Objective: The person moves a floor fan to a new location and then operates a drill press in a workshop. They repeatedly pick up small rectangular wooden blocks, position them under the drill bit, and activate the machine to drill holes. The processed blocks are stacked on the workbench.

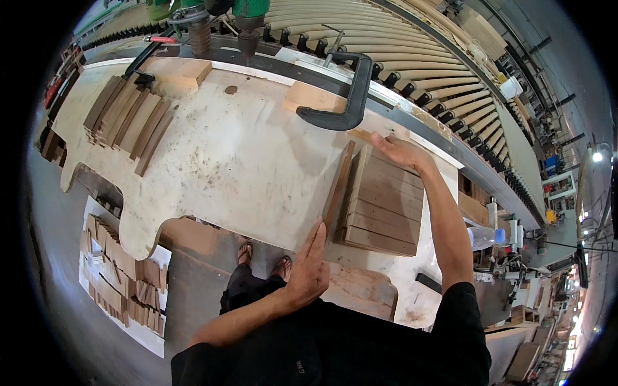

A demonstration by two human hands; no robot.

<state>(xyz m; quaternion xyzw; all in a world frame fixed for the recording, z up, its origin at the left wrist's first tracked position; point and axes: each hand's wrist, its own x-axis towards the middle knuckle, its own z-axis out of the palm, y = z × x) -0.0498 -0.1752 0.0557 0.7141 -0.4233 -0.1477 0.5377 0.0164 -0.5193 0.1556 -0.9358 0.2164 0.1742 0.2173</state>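
Note:
A narrow brown wooden strip (340,183) lies on the pale board just left of a stack of brown wooden slats (386,202). My left hand (310,273) is at the strip's near end, fingers stretched out, fingertips touching or almost touching it. Over the far end of the stack, my right hand (402,153) reaches across with its fingers extended towards a thin piece of wood (360,134). Whether it touches the slats is hard to tell. Above it, a black C-clamp (360,90) sits over a light wooden block (312,98) at the board's far edge.
More slats (129,119) lie fanned at the board's (238,167) left, near a second clamped block (177,69). Green machine heads (250,13) hang over the far edge, with a roller conveyor (399,58) behind. Wood pieces (122,276) are piled lower left; a plastic bottle (484,237) is right.

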